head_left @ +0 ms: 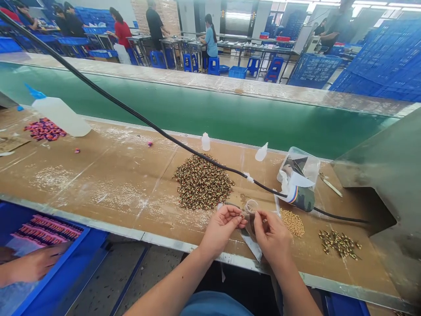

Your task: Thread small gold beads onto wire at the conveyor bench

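Both my hands meet near the front edge of a brown cardboard-covered bench (108,175). My left hand (222,224) is closed in a pinch on a tiny dark and gold piece. My right hand (271,233) is also closed, its fingertips against the same small piece and a thin pale strand. A big heap of small dark and gold beads (202,182) lies just beyond my left hand. A patch of tan beads (292,222) sits to the right of my right hand, and a smaller scatter of dark beads (338,242) lies further right.
A black cable (138,116) runs diagonally over the bench. Two small white bottles (205,141) (261,152), a large squeeze bottle (59,115), a clear box (299,169) and pink pieces (45,129) lie around. A green conveyor (210,109) runs behind. Another person's hand (36,263) reaches into a blue crate (70,270) at left.
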Motion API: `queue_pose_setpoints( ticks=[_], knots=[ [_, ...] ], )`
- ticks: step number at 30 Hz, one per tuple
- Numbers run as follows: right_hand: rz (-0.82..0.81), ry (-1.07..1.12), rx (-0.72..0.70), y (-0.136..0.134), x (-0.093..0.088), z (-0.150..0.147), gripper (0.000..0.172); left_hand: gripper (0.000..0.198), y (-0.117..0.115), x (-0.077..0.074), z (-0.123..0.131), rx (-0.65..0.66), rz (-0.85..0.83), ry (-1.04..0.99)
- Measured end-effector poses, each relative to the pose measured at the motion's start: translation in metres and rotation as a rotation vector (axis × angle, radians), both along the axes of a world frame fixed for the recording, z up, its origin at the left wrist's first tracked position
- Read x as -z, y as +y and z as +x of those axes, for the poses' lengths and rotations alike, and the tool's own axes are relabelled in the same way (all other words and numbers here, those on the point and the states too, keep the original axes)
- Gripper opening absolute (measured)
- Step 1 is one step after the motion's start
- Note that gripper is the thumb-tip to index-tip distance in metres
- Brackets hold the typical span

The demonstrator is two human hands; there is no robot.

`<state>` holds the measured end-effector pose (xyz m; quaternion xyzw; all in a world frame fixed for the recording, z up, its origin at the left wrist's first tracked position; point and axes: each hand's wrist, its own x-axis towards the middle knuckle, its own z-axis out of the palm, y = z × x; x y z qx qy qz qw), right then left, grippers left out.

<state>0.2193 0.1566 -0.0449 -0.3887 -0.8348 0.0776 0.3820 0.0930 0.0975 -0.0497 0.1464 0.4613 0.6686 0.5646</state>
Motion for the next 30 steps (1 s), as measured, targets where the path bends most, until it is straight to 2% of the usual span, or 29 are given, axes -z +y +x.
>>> queue_pose_setpoints(
  ticks=[3, 6, 9, 14, 21, 30],
  knots=[
    [-0.002, 0.007, 0.027, 0.000, 0.001, 0.001, 0.022, 0.027, 0.000, -0.001, 0.001, 0.000, 0.002, 0.022],
    [-0.094, 0.061, 0.065, -0.003, 0.003, 0.006, 0.021, 0.027, 0.000, -0.002, 0.001, 0.008, -0.007, 0.045],
    [-0.212, 0.221, 0.078, -0.008, 0.005, 0.010, 0.016, 0.027, 0.000, -0.002, 0.002, 0.008, -0.011, 0.062],
    [-0.421, 0.489, 0.007, -0.016, 0.006, 0.009, 0.012, 0.027, 0.000, 0.001, 0.003, 0.009, -0.025, 0.094],
    [-0.515, 0.431, -0.002, -0.019, 0.013, 0.008, 0.018, 0.029, 0.000, 0.000, 0.002, 0.017, -0.014, 0.080],
    [-0.513, 0.369, 0.002, -0.018, 0.016, 0.010, 0.020, 0.029, 0.000, 0.000, 0.002, 0.015, -0.017, 0.074]
  ],
)
